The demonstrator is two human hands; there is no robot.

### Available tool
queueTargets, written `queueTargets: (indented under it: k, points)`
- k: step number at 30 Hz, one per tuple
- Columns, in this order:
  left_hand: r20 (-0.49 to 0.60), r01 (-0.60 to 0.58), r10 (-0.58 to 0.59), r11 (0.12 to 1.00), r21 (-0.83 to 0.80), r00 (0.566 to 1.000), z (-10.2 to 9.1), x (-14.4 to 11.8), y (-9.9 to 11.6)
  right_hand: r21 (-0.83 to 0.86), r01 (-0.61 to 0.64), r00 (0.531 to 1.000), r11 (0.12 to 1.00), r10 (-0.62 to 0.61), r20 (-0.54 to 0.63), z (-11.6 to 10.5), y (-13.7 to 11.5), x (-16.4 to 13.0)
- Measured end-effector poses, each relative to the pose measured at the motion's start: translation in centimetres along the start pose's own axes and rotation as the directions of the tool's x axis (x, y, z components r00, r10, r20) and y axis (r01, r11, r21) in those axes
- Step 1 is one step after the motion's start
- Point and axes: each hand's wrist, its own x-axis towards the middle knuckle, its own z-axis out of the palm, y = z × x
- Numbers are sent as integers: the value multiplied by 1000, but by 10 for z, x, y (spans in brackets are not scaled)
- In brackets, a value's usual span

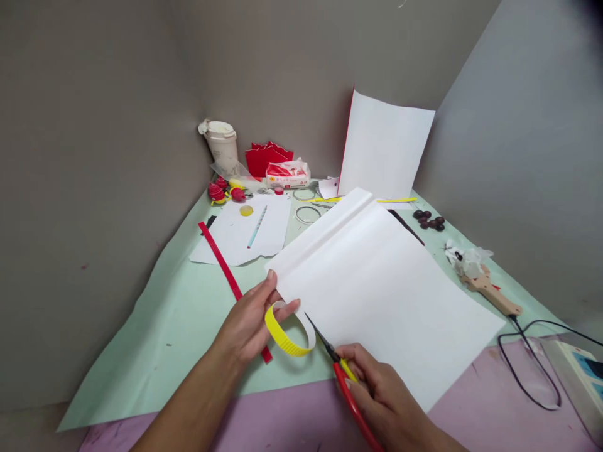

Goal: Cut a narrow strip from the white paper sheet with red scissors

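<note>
My left hand (249, 314) is at the left edge of a large white sheet (377, 289), its thumb by the sheet's edge. A yellow ridged paper ring (288, 339), white inside, is held at its fingers, with a fingertip reaching through the loop. In my right hand (377, 389) are scissors (336, 364) with red and yellow handles. Their dark pointed tips lie over the sheet, just right of the ring. Whether the blades touch the ring I cannot tell. Below my left hand, a red strip (221, 260) lies on the green table cover.
Behind are a white cup (222, 147), red paper (268, 158), a tissue pack (288, 174) and a standing white panel (386, 147). A pen (257, 227) lies on paper at left. At right are dark beads (428, 220) and a glue gun (492, 294) with a black cable.
</note>
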Motion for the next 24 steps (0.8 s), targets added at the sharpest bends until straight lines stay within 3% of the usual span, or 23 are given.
queueTargets:
  k: [10,24]
  points:
    - [8,5,-5,1000,8,1000,3,-3,2,-100,-25,999,995,22,-28,0,-4,-2]
    - [8,-12,12,1000,12,1000,3,-6,1,-68,1,1000,998,-3,-23,2,-1,-2]
